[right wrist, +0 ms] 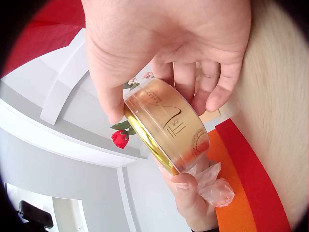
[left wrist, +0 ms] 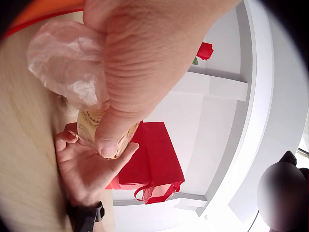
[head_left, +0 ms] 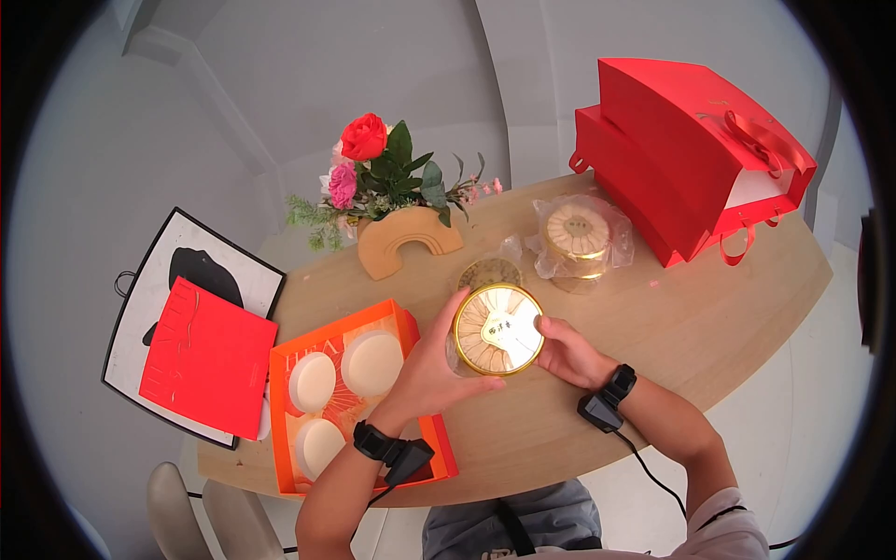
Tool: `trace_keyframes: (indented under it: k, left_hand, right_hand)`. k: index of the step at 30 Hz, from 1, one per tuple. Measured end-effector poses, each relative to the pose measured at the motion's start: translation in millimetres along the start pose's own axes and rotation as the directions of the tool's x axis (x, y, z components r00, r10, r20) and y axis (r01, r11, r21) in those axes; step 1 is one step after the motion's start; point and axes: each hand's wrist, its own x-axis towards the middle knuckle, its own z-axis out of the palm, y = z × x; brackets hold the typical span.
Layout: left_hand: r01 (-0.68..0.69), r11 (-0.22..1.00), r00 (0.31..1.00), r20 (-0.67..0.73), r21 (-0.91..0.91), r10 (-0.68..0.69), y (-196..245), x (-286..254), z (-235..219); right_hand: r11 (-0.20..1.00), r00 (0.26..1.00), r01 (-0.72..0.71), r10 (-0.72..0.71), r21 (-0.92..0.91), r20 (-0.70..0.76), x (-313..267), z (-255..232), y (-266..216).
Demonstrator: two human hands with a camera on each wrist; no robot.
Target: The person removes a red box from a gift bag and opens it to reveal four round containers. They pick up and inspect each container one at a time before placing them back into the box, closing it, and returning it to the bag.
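Observation:
Above the table, both hands hold a round gold-rimmed canister (head_left: 478,350) with a pleated, labelled lid facing up. My left hand (head_left: 425,371) grips it from the left, thumb along the near edge. Crumpled clear plastic (left wrist: 70,63) bunches beside that hand in the left wrist view. My right hand (head_left: 574,357) has its thumb at the gold rim and its fingers bent around the other side. In the right wrist view the canister's golden side (right wrist: 169,118) carries dark printing. A second canister (head_left: 577,233), in loose clear wrap, stands farther back on the table.
An orange-red gift box (head_left: 411,327) with several round white-cream recesses lies at left. Beyond it, a red folder (head_left: 210,359) overlaps a black-framed board (head_left: 126,336). Flowers stand in a tan arched vase (head_left: 387,245) at the back. Large red bags (head_left: 672,168) stand at back right.

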Motion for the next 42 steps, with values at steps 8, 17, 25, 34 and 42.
trace_keyframes:
  k: [8, 17, 25, 34, 42]
  left_hand:
    - [0.005, 1.0, 1.0, 0.002, -0.008, -0.005, 0.1, -0.1, 0.0]
    - [-0.003, 1.0, 1.0, 0.003, 0.01, 0.003, 1.4, -0.4, 0.0]
    - [-0.011, 1.0, 1.0, 0.006, -0.016, 0.011, 0.0, -0.6, 0.5]
    - [-0.006, 1.0, 1.0, 0.006, 0.004, 0.006, 2.7, -0.3, -0.5]
    - [-0.015, 1.0, 1.0, 0.006, -0.015, 0.015, -0.3, -0.5, 0.3]
  right_hand:
    - [1.0, 1.0, -0.006, 0.006, 0.001, 0.0, 0.3, 0.5, -0.6]
    - [1.0, 1.0, -0.002, 0.002, 0.006, -0.007, 0.0, 0.1, 0.4]
    - [1.0, 1.0, -0.002, 0.002, -0.007, 0.012, 0.2, 1.0, -0.7]
    - [1.0, 1.0, -0.008, 0.008, 0.003, 0.014, 1.0, -2.5, 1.2]
    - [1.0, 1.0, -0.003, 0.003, 0.011, 0.009, 1.4, 0.8, -0.9]
